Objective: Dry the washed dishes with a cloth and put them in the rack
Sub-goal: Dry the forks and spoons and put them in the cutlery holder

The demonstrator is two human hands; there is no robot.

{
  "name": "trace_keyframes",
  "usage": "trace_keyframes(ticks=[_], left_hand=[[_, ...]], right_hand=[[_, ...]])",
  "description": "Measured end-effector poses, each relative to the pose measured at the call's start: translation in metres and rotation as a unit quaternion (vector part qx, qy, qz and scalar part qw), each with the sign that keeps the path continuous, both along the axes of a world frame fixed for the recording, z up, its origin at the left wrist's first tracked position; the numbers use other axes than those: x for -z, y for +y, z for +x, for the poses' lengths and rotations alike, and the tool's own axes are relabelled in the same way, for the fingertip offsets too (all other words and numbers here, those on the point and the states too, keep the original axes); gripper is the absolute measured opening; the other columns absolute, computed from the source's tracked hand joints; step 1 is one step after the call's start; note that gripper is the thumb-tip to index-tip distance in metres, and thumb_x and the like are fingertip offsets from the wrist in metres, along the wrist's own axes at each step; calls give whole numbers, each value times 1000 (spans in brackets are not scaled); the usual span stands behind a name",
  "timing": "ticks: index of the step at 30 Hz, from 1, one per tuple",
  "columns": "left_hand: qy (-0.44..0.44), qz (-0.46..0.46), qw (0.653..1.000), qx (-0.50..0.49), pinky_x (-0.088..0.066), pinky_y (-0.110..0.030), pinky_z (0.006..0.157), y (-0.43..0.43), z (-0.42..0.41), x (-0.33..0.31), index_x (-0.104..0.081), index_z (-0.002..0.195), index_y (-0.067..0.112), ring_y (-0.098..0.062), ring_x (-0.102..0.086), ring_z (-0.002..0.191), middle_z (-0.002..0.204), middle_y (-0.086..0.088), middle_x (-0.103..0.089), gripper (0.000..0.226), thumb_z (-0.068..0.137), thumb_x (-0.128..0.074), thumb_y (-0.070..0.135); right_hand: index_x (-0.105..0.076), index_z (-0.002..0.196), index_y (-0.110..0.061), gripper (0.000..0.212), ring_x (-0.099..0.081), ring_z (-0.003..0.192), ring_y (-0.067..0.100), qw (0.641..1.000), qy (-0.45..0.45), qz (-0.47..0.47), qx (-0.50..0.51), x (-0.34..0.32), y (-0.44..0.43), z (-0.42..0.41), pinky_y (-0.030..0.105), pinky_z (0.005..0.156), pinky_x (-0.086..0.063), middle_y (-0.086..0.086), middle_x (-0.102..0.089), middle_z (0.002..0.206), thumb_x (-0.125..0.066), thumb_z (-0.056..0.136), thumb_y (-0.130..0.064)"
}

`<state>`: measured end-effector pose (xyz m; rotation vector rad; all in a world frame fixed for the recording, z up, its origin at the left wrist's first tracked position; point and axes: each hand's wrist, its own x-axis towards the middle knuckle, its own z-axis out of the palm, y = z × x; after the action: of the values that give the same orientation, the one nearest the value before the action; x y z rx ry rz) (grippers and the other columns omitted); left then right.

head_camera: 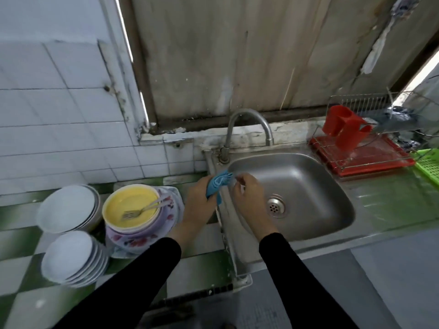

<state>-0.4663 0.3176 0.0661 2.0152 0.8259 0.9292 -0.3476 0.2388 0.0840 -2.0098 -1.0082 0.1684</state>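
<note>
My left hand (200, 198) grips a bunched blue cloth (217, 184) over the left rim of the steel sink (332, 193). Just to its right, my right hand (249, 193) pinches the cloth's far end with thumb and fingers. On the counter to the left stand two stacks of white plates (67, 207) (71, 257) and a stack of bowls with a yellow bowl (130, 205) on top holding a fork (140, 210). The wire dish rack (363, 148) on a red tray sits at the right behind the sink, with a red cutlery holder (344, 129) in it.
A curved tap (247, 124) rises behind the sink's back left corner. A green plastic basket (427, 165) lies at the far right edge. White wall tiles are on the left, and the counter is green-and-white chequered.
</note>
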Motion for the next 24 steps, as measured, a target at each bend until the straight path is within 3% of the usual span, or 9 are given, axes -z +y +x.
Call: trace_keyframes(ticks=[2,7,11,13,16,20,24], left_hand=[[-1,15,999,-30,-40,-11,72,10,-38,2,-63,116,2,-19,-60,88,102,-8,-67,30,86,-63,-2],[-4,14,997,-77,-47,-22,72,41,-126,19,-64,113,7,-17,-61,83,98,-5,-68,26,87,-63,6],[-20,-1,993,-118,-44,-7,77,57,-180,24,-63,115,4,-5,-57,86,101,-1,-65,31,85,-57,9],[-13,-3,992,-129,-43,-7,76,66,-205,25,-62,117,7,-3,-55,86,100,1,-63,29,89,-59,5],[-22,-36,989,-145,-49,-17,74,80,-238,28,-62,119,16,-9,-59,86,100,2,-65,29,92,-61,5],[-44,-61,986,-147,-47,-8,71,89,-266,28,-61,113,20,1,-61,85,98,3,-65,21,95,-61,11],[-36,-65,988,-134,-47,-7,73,96,-280,32,-61,120,11,-3,-61,87,102,1,-65,25,95,-60,13]], right_hand=[[-65,111,2,19,-61,101,31,999,2,-11,-33,3,18,-31,31,82,-44,19,-65,107,-57,95,-3],[-64,112,5,21,-59,107,34,994,20,-43,-98,14,60,-105,33,89,-43,22,-65,112,-56,93,0],[-64,111,-1,19,-60,101,27,986,46,-79,-138,29,82,-151,26,77,-37,14,-65,110,-53,96,-8],[-64,113,1,21,-59,104,29,982,39,-101,-153,38,91,-167,25,76,-35,16,-64,112,-53,97,-7],[-64,122,0,29,-57,116,30,972,9,-163,-171,53,101,-184,29,90,-40,16,-64,122,-52,97,-9],[-60,130,1,34,-54,122,30,961,1,-213,-177,65,112,-198,30,99,-39,18,-60,131,-51,99,-11],[-60,127,3,33,-55,120,33,957,-22,-233,-174,71,121,-209,35,100,-41,21,-60,129,-51,99,-9]])
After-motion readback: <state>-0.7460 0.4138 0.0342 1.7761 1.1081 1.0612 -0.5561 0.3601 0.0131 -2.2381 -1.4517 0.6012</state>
